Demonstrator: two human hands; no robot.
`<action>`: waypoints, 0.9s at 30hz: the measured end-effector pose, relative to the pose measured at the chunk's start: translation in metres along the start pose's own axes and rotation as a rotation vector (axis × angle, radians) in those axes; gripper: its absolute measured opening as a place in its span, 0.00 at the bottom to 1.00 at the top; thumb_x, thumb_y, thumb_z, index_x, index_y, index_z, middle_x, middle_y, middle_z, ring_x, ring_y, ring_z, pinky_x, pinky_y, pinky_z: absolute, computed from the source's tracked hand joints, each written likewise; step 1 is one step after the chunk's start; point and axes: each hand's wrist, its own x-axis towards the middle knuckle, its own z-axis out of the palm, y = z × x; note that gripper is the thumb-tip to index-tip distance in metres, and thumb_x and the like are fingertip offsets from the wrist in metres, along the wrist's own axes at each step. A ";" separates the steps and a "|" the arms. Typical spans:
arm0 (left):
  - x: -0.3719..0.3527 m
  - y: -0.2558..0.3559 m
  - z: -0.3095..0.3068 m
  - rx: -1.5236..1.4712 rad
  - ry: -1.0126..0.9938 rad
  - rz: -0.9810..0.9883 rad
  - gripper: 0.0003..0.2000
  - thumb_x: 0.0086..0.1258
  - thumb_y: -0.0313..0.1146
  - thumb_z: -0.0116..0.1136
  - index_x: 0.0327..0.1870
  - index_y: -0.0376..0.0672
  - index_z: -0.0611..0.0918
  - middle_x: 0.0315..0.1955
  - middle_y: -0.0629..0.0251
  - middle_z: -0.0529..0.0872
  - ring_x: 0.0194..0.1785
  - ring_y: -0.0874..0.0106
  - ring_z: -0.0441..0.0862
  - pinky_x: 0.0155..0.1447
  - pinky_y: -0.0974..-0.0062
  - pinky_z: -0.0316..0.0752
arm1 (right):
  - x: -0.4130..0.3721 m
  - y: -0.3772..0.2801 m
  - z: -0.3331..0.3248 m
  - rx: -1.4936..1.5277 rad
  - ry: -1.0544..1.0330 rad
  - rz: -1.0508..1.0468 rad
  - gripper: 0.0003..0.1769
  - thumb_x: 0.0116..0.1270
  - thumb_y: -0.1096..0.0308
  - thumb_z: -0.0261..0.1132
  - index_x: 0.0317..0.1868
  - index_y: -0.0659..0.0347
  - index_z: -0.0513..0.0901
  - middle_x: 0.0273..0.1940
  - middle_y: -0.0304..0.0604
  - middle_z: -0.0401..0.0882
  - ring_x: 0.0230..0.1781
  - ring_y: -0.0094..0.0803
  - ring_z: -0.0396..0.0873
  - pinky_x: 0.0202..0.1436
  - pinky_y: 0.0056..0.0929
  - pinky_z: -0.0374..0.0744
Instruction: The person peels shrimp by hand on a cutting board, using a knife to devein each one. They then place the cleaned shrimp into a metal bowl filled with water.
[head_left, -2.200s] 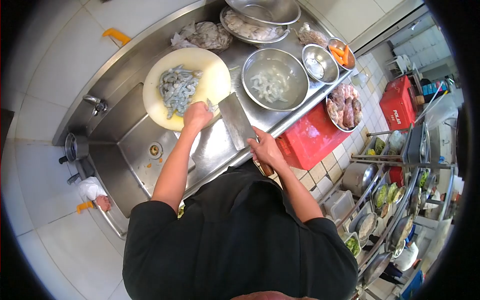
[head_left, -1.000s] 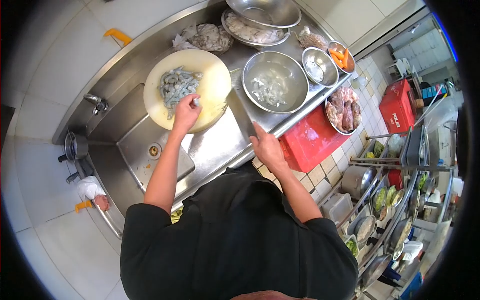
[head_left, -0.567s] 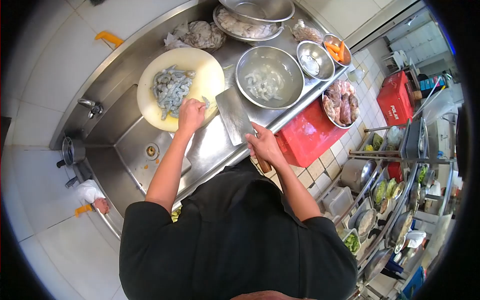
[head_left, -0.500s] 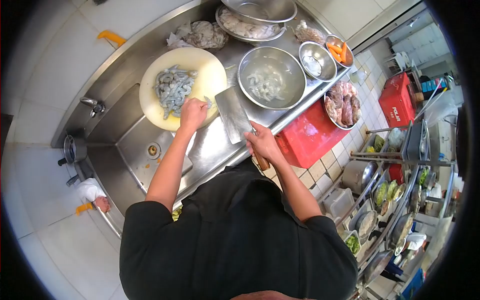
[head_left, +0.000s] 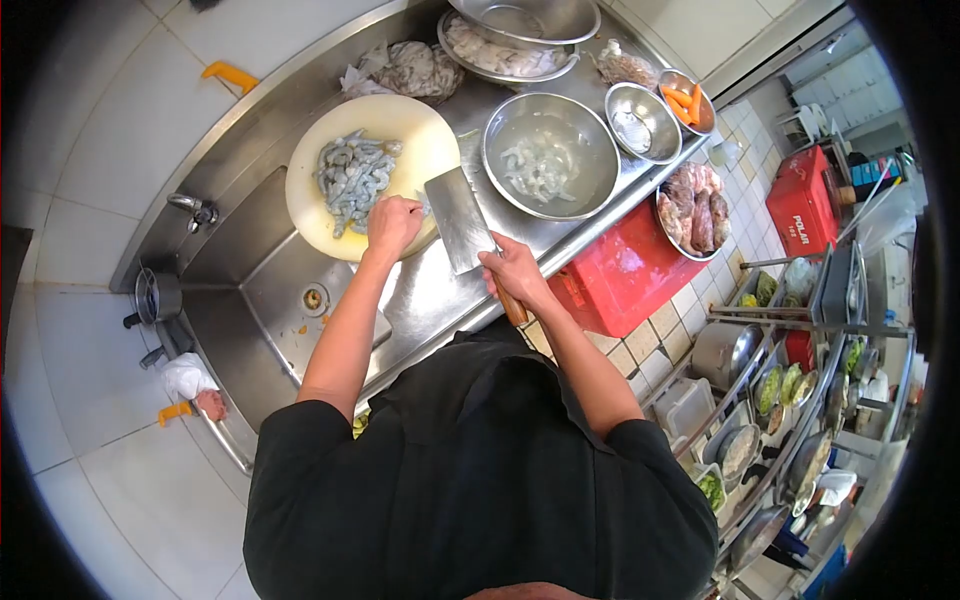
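A pile of raw peeled shrimp (head_left: 352,178) lies on a round cream cutting board (head_left: 425,140). My left hand (head_left: 395,226) is over the board's near right edge, its fingers closed on a shrimp (head_left: 425,201); only a small grey bit shows past the fingertips. A wide-bladed cleaver (head_left: 460,215) is held by its wooden handle in my right hand (head_left: 517,274). The blade's upper end reaches the board's right edge, close to my left fingertips. Just right of the blade, a steel bowl (head_left: 600,190) holds liquid with several shrimp in it.
Left of the board is a sink basin (head_left: 235,300) with a tap (head_left: 192,210). Steel bowls, one with carrots (head_left: 683,100), and bagged food (head_left: 410,72) line the back. A red cooler (head_left: 625,285) and a bowl of meat (head_left: 692,210) stand right of the counter.
The cleaver blade has shifted left and up, nearer my left hand and the board. My left hand has stayed at about the same place on the board. The whole view has shifted slightly.
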 end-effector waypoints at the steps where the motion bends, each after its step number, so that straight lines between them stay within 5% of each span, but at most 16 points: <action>1: 0.000 -0.001 0.001 -0.003 0.003 -0.003 0.09 0.60 0.32 0.64 0.36 0.48 0.94 0.35 0.52 0.91 0.45 0.49 0.86 0.54 0.58 0.82 | -0.004 -0.001 0.000 0.006 -0.012 -0.004 0.30 0.74 0.68 0.62 0.75 0.64 0.70 0.24 0.37 0.78 0.17 0.24 0.76 0.19 0.27 0.76; 12: -0.005 0.010 -0.004 -0.056 -0.075 -0.146 0.10 0.64 0.35 0.66 0.41 0.42 0.93 0.36 0.49 0.90 0.39 0.51 0.90 0.49 0.61 0.83 | -0.046 0.002 -0.002 0.042 -0.072 0.019 0.25 0.76 0.70 0.61 0.71 0.63 0.74 0.24 0.37 0.77 0.17 0.24 0.75 0.19 0.26 0.75; 21: -0.007 0.001 0.005 -0.150 -0.033 -0.173 0.08 0.63 0.33 0.65 0.36 0.41 0.92 0.32 0.48 0.90 0.36 0.51 0.89 0.47 0.61 0.82 | -0.075 -0.002 -0.010 -0.026 -0.089 0.123 0.34 0.76 0.69 0.63 0.79 0.66 0.64 0.24 0.37 0.77 0.17 0.24 0.76 0.20 0.25 0.76; 27: -0.007 -0.003 0.008 -0.169 -0.034 -0.181 0.08 0.63 0.32 0.67 0.38 0.39 0.92 0.31 0.49 0.90 0.33 0.57 0.90 0.43 0.65 0.82 | -0.058 -0.005 -0.006 -0.060 -0.056 0.046 0.28 0.76 0.69 0.62 0.74 0.62 0.72 0.24 0.37 0.77 0.17 0.23 0.76 0.20 0.26 0.76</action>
